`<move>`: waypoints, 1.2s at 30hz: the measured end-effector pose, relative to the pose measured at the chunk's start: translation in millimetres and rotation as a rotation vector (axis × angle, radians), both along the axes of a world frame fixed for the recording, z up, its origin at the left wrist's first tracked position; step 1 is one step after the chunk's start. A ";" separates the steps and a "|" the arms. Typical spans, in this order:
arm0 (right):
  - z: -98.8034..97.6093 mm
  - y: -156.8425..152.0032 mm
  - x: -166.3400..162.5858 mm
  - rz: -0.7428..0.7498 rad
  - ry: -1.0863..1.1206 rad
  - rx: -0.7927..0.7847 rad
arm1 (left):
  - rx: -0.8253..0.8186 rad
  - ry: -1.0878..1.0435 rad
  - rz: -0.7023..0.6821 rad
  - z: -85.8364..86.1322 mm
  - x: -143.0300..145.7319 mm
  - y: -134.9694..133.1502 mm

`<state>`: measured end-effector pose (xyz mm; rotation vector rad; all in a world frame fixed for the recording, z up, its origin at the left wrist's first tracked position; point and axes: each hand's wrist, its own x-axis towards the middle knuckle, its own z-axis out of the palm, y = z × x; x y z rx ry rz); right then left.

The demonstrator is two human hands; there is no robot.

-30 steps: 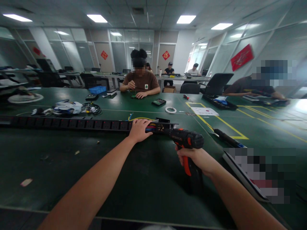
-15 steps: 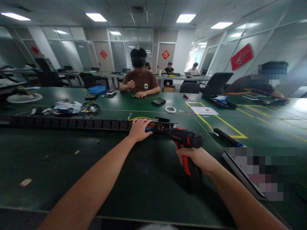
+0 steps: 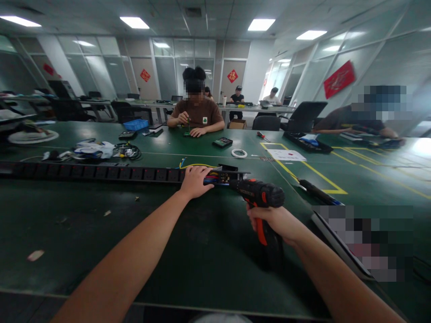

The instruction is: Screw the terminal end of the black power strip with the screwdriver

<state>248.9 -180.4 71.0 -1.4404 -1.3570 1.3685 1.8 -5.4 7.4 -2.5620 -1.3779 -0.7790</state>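
Left hand (image 3: 195,183) closed over the black power strip (image 3: 148,175), fingers across its top and thumb along the near edge by the open right end; firmness of hold cannot be judged. Strip lies lengthwise on the green table (image 3: 188,269), running from the left edge of view to just right of centre, its row of sockets facing the wearer. In the open end, coloured wires (image 3: 211,178) and a dark terminal part with brassy spots (image 3: 225,178) visible; a yellow wire (image 3: 198,166) loops out behind the left hand. Right hand (image 3: 269,220) wrapped round the grip of a black-and-orange cordless drill (image 3: 262,194), fingers about the handle near the trigger; whether the trigger is pressed cannot be told. Drill nose points left at the strip's open end; contact at the tip too small to resolve. Beyond the strip: tangled cable bundle (image 3: 129,151) to the left, white ring (image 3: 239,153) near centre, paper sheet (image 3: 288,155) to the right, partly within a yellow tape outline (image 3: 323,177). Black-handled tool (image 3: 318,192) lies right of the drill. Across the table, a co-worker in a brown shirt (image 3: 198,112) bends over a small green board (image 3: 187,134).
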 end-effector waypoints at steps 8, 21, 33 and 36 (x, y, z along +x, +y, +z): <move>4.2 -1.1 -2.9 0.000 -0.008 0.004 | -0.005 -0.004 -0.001 -0.7 0.2 0.5; 2.1 0.5 -2.2 0.011 -0.004 0.014 | -0.001 0.005 0.007 0.4 0.5 -0.3; 0.2 0.8 0.4 0.026 0.004 0.010 | 0.010 0.003 0.002 -0.9 0.1 0.6; -0.4 0.3 0.2 0.025 0.005 0.018 | 0.011 0.004 0.003 -0.9 0.0 0.7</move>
